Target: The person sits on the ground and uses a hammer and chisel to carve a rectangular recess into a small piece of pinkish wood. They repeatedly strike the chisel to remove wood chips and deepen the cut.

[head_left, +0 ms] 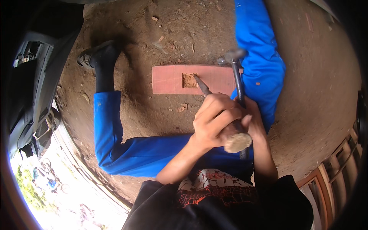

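Observation:
My left hand is wrapped round the thick wooden handle of a chisel, whose steel blade points forward to the right edge of a rough square hole cut in a reddish board. The board lies flat on the dirt ground between my legs. Just behind and right of it, my right hand, partly hidden, is closed on a hammer. The hammer stands with its metal head up, near the board's right end.
My blue-trousered legs are spread around the board on the dirt floor, with small wood chips scattered about. A dark vehicle-like object stands at the left, beside a bright outdoor area. Wooden frames are at the lower right.

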Demonstrator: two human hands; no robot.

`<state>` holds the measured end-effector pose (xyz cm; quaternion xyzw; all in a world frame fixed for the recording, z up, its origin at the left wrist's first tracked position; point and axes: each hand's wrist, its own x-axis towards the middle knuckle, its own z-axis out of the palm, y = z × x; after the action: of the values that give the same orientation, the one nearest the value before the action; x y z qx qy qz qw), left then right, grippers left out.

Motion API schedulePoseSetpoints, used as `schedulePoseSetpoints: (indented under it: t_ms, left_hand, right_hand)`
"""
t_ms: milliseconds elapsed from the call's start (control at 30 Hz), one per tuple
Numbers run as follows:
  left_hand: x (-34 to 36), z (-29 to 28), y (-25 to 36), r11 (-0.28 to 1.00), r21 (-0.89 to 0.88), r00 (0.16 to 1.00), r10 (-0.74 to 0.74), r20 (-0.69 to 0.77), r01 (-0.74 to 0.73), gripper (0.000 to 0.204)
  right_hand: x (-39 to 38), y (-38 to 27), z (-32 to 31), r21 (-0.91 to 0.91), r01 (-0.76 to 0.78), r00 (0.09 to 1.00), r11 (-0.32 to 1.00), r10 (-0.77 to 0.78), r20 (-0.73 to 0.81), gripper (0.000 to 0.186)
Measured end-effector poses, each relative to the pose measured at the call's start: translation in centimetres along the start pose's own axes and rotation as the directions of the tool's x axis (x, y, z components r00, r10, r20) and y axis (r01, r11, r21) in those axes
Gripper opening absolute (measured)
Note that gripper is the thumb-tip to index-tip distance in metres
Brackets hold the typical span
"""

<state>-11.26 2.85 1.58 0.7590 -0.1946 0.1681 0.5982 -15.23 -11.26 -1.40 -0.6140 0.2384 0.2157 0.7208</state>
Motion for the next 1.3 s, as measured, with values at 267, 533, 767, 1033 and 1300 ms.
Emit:
schedulePoseSetpoints:
  t_ms: [267,533,767,1033,1300]
  left_hand:
    - [0.1,-1.0,-1.5,0.995,-0.104,0.912,0.034,0.408,0.01,0.023]
    - [-0.2,-0.7,-2.6,0.944,-0.329,0.944,0.081,0.319,0.03,0.031]
    - [-1.4,-1.2,-1.6,0.974,-0.218,0.979,0.103,0.174,-0.064,0.032]
    - [-1.7,-1.6,-1.8,0.956,-0.203,0.961,0.24,0.137,-0.21,0.023]
    - [0.5,-1.5,-1.5,0.958,-0.167,0.957,0.256,0.137,-0.233,0.024]
  right_hand:
    - [-0.2,0.4,0.0,-0.075,0.146,0.989,0.986,-0.146,0.009,0.012]
    - [-0.2,-0.4,0.1,-0.088,0.06,0.998,0.994,-0.06,0.005,0.017]
    - [-0.1,1.4,-0.8,-0.14,0.111,0.994,0.984,-0.111,0.004,0.013]
    - [0.0,0.1,0.0,-0.273,0.029,0.999,0.962,-0.037,-0.022,0.017]
    - [-0.7,0.5,-0.8,-0.392,0.246,0.969,0.886,-0.211,0.131,0.014]
